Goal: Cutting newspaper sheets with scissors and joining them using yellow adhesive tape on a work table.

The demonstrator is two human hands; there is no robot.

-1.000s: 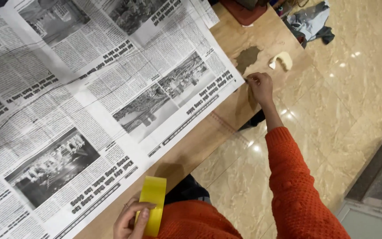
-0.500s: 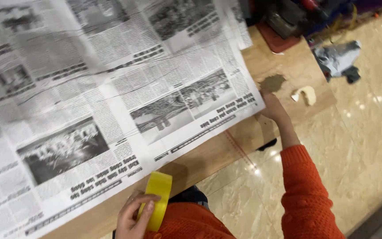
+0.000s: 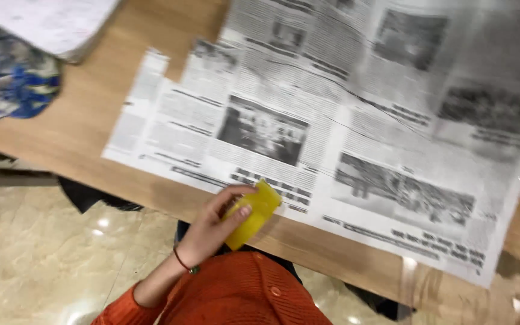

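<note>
Looked further left along the newspaper (image 3: pixel 344 138) than a second ago, so that its left end and a ragged, stepped corner came into view, blurred by the swing of the head. Carried the tape (image 3: pixel 253 213), a yellow roll, up from below the newspaper's near edge to that edge itself; a second ago held it low, near the orange sleeve (image 3: pixel 242 295), well short of the paper. Gripped the roll in the left hand (image 3: pixel 215 227), fingers curled over its top and thumb underneath, the roll tilted and lapping just over the newspaper's near border, about a third of the way along from its left end. Lost the right hand from view: a second ago rested at the newspaper's right corner, now nowhere in the frame, so open or closed cannot be told. Left the newspaper spread flat on the counter (image 3: pixel 109 108), with bare wood showing left of it and in a strip along its near side. Judged from this: the work in hand moved from the right corner of the newspaper toward its near-left edge, with the roll now within reach of paper and wood together. Left of the newspaper, a blue patterned cloth (image 3: pixel 7 84) and, beyond that, a white stack (image 3: pixel 49 24); below the newspaper's near edge, glossy floor (image 3: pixel 43 253).
</note>
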